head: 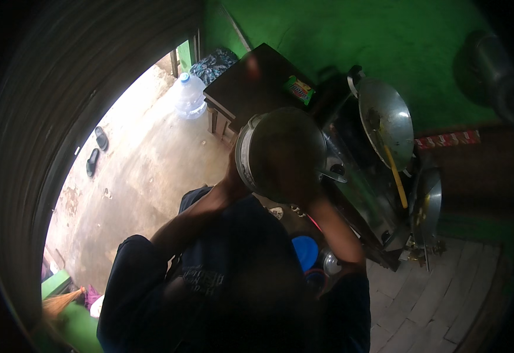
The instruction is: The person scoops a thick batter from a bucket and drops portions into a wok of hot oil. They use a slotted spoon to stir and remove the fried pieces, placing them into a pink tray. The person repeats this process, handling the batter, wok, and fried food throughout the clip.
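A round metal pot is held up before my chest, tilted so its dark inside faces me. My left hand grips its left side, with most of the fingers hidden behind the wall. My right hand is at the pot's lower right and seems to reach over the rim into the shadowed inside. Its fingers are too dark to make out, and whether they hold anything is unclear. A small metal handle-like piece sticks out at the pot's right edge.
Right of the pot is a stove bearing a large wok with a yellow-handled utensil. Behind stands a dark wooden cabinet with a green packet. A water jug is on the floor; a blue plastic vessel sits lower down.
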Demonstrator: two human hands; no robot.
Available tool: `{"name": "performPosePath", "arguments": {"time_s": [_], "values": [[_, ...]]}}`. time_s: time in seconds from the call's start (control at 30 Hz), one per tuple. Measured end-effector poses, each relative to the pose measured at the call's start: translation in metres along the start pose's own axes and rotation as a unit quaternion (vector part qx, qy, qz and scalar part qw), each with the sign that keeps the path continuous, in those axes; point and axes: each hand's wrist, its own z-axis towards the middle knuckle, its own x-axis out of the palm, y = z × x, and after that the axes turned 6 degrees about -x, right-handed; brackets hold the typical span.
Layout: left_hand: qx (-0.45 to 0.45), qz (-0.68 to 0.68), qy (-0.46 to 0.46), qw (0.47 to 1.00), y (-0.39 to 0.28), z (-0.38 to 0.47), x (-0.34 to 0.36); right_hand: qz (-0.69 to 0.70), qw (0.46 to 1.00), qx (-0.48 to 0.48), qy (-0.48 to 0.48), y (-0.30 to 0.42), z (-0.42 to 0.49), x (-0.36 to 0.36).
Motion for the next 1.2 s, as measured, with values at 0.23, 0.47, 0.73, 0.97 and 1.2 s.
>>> {"name": "performPosePath", "arguments": {"time_s": [0.23,0.47,0.73,0.97,1.2], "values": [[0.011,0.061,-0.004,0.998,0.002,-0.002,-0.005,-0.008,1.0,-0.019,0.0,0.0,0.001,0.006],[0.031,0.086,-0.02,0.996,0.004,-0.007,-0.009,-0.025,0.999,-0.035,-0.01,-0.012,0.005,0.02],[0.07,0.158,-0.013,0.985,0.008,-0.012,-0.019,-0.1,0.993,-0.065,-0.006,-0.017,0.015,0.032],[-0.024,-0.137,-0.002,0.99,-0.011,-0.012,-0.01,0.014,0.999,0.039,0.006,-0.013,0.009,0.004],[0.062,-0.038,0.009,0.997,-0.023,-0.009,-0.013,0.194,0.97,0.126,-0.071,-0.011,0.041,-0.026]]}}
